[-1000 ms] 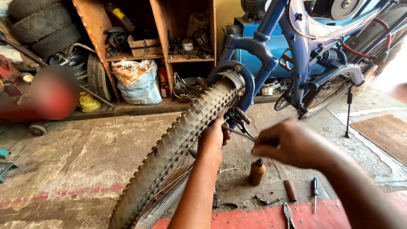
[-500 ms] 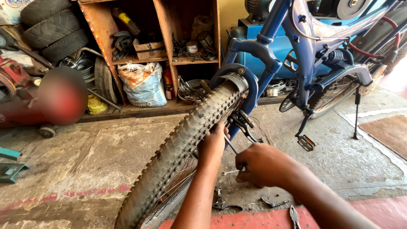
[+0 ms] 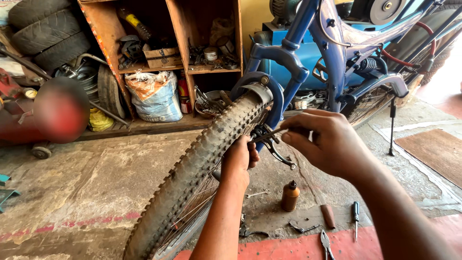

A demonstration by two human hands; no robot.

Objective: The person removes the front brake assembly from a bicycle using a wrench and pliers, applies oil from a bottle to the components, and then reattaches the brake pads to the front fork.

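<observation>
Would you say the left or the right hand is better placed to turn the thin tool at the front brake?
Probably the right hand: it pinches the thin tool aimed at the brake arm, while the left hand steadies beside the tyre.

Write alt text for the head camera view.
Two hands work at the front brake of a blue bicycle: the left hand beside the knobby tyre, the right hand holding a thin tool. Small tools lie on the floor.

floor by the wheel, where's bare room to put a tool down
Free: concrete between tyre and shelf. Crowded: right of the tyre, around bottle, screwdriver and pliers.
</observation>
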